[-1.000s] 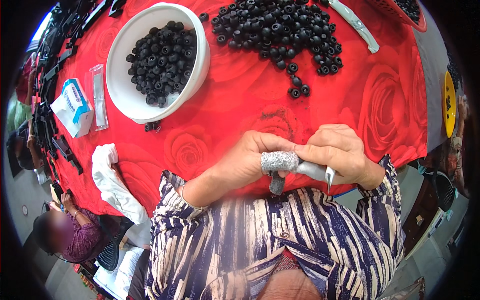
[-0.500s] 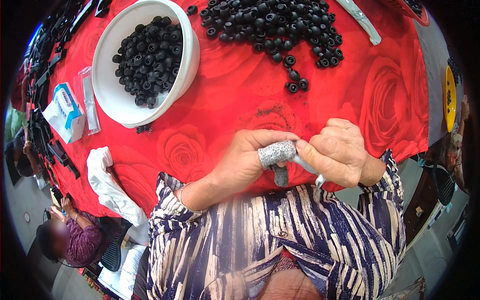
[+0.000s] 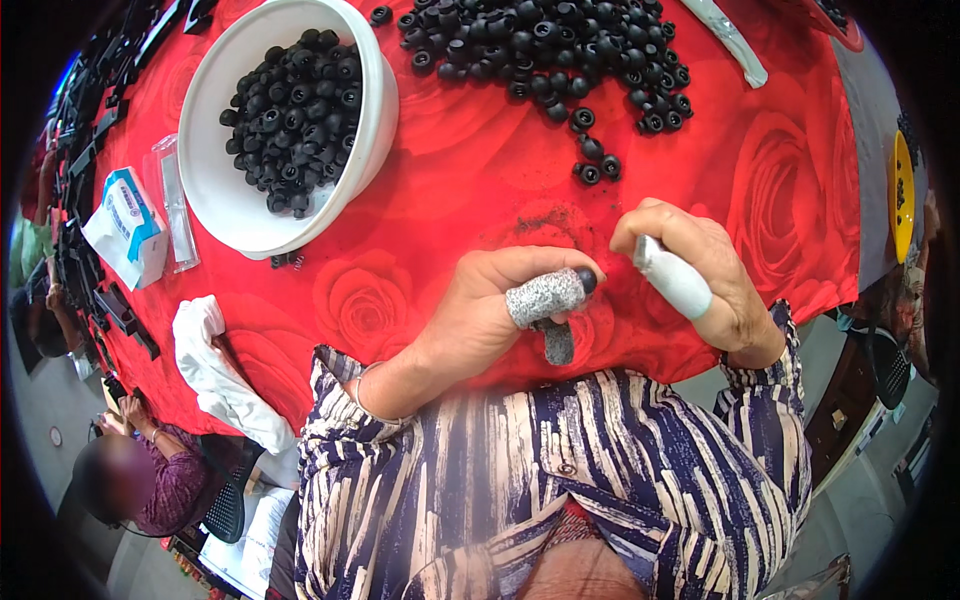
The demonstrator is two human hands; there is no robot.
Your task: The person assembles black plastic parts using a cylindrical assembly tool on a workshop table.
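Observation:
My left hand (image 3: pixel 480 300) is closed around a small black round knob (image 3: pixel 587 279), whose rounded end shows at the fingertips. Speckled grey sleeves (image 3: pixel 546 298) cover two of its fingers. To the right and apart from it, my right hand (image 3: pixel 700 265) is raised over the cloth with curled fingers. A pale, whitish, rounded piece (image 3: pixel 675 278) lies along those fingers. Whether it is a finger covering or a wrapped handle I cannot tell. Beyond my hands lies a large pile of similar black knobs (image 3: pixel 540 45), with several strays at its near edge.
A white bowl (image 3: pixel 385 130) at the upper left holds many black knobs. Left of it are a blue-and-white packet (image 3: pixel 125 225) and a clear sleeve (image 3: pixel 175 205). White fabric (image 3: pixel 225 370) hangs over the left edge of the red tablecloth (image 3: pixel 430 180). Another person (image 3: pixel 170 480) sits at lower left.
My hands have come apart. The right hand has moved up and slightly right and turned, baring the pale piece. The black knob now shows in my left fingertips.

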